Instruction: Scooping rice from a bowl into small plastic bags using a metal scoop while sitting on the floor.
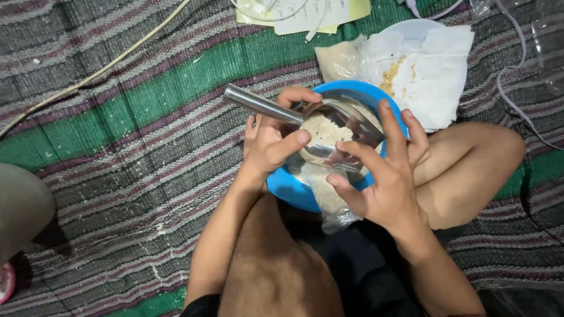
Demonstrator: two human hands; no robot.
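My left hand [267, 144] is wrapped around a metal ladle [305, 120], fingers curled over the handle where it meets the scoop, thumb pressed along the scoop's near rim. Grip is fully closed on it. Handle sticks out up and away to the left of my knuckles; the scoop sits just right of the grip, tilted, loaded with pale grainy rice [323, 130]. My right hand [388, 176] is half open, fingers spread: index and middle reach over the far rim of the blue bowl [288, 188], thumb and lower fingers pinch a clear plastic bag [332, 202] against the bowl's near side. So it's a loose pinch on the bag, not a fist. The bag hangs from under that hand down toward my lap, with more rice inside. The bowl sits directly under both hands, resting between my knees. Beyond my right fingertips: a white plate [420, 29] with crumpled stained paper [429, 70] on it. Far past my left hand a pale cable [100, 70] runs across the striped green mat [147, 117]. Can't tell whether the scoop touches the bag.
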